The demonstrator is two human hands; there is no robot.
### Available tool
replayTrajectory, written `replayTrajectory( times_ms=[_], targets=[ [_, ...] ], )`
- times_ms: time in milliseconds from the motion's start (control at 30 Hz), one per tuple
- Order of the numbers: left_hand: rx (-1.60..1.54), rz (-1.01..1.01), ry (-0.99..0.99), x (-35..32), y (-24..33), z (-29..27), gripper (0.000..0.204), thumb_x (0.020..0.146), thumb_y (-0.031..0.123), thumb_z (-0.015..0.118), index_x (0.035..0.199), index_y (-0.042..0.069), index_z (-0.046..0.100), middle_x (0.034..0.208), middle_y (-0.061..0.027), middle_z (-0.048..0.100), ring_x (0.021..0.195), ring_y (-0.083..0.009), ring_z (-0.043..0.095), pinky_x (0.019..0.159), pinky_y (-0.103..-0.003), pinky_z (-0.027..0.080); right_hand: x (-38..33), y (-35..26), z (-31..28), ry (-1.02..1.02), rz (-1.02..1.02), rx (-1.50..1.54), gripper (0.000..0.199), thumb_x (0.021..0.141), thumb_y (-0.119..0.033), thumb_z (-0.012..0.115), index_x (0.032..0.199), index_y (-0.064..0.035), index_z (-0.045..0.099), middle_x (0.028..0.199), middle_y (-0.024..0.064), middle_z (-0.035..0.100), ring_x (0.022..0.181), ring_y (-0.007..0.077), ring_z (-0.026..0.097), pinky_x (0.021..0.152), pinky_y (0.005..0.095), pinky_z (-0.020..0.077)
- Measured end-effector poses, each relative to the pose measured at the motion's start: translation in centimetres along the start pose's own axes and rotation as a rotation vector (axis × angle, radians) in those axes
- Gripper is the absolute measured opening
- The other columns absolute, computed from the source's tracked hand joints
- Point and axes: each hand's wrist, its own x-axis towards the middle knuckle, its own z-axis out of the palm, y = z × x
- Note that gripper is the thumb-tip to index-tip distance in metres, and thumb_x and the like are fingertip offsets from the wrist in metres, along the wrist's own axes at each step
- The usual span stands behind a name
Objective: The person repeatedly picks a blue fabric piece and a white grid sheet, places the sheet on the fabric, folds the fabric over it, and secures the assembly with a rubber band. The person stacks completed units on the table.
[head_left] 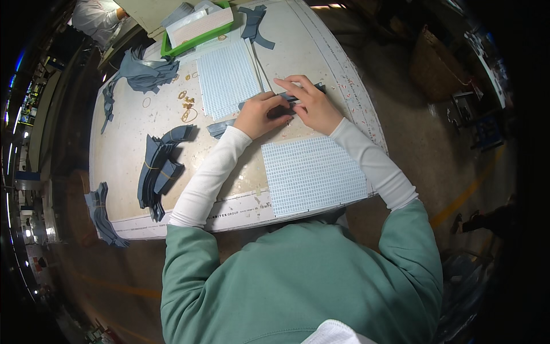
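A narrow bundle of dark blue-grey fabric pieces (pixel 283 98) lies across the middle of the table under both my hands. My left hand (pixel 262 116) is closed around its left part, fingers curled and the thumb pointing toward the right hand. Thumb and lower fingers of my right hand (pixel 314 108) grip the bundle from the right, while the upper fingers are raised and bent over it. The fingertips of the two hands nearly meet. Another short fabric bundle (pixel 220 128) lies by my left wrist. Beyond my left hand is a printed label sheet (pixel 228 74).
A second label sheet (pixel 315 175) lies near the front edge. Banded fabric bundles (pixel 156 167) and a loose fabric heap (pixel 143 71) are at left, with rubber bands (pixel 188 114) between. A green tray (pixel 197 41) holds papers at the back. Another person's sleeve (pixel 97 20) shows far left.
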Motion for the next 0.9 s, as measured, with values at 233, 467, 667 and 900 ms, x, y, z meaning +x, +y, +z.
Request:
replayTrajectory(
  times_ms=[233,467,667,900],
  targets=[
    [-0.014,-0.003,0.092,0.09,0.56,0.09,0.02,0.081,0.011,0.07,0.1,0.008,0.067,0.085,-0.0094,0.063,0.075,-0.0278,0.066,0.069,-0.036,0.055,0.32,0.6,-0.55,0.082,0.025,0.064,0.075,0.076,0.017,0.055,0.142,-0.0185,0.045,0.126,0.011,0.045,0.106,0.0272,0.062,0.087,0.0354,0.0557],
    [0.077,0.041,0.053,0.07,-0.08,0.1,0.019,0.081,0.012,0.072,0.099,0.007,0.069,0.085,-0.01,0.064,0.07,-0.0245,0.065,0.065,-0.033,0.054,0.34,0.49,-0.12,0.045,-0.025,0.054,0.074,0.077,0.017,0.055,0.141,-0.0182,0.047,0.126,0.0103,0.046,0.104,0.0259,0.063,0.085,0.0353,0.0552],
    [0.018,0.011,0.063,0.03,-0.23,0.21,0.02,0.08,0.012,0.074,0.097,0.005,0.069,0.084,-0.0095,0.064,0.068,-0.0226,0.066,0.065,-0.031,0.054,0.37,1.05,-0.27,0.196,0.002,0.06,0.06,0.08,0.012,0.058,0.134,-0.0128,0.053,0.109,0.0093,0.056,0.087,0.0205,0.067,0.072,0.0304,0.0561],
    [-0.044,-0.045,0.123,0.26,-0.25,0.12,0.039,0.076,0.016,0.076,0.111,0.007,0.061,0.085,-0.011,0.065,0.068,-0.0241,0.066,0.065,-0.031,0.054,0.25,1.06,0.32,0.079,0.574,0.612,0.024,0.095,-0.012,0.059,0.116,0.0001,0.062,0.079,0.0078,0.065,0.068,0.0126,0.069,0.058,0.0233,0.0544]
  ],
)
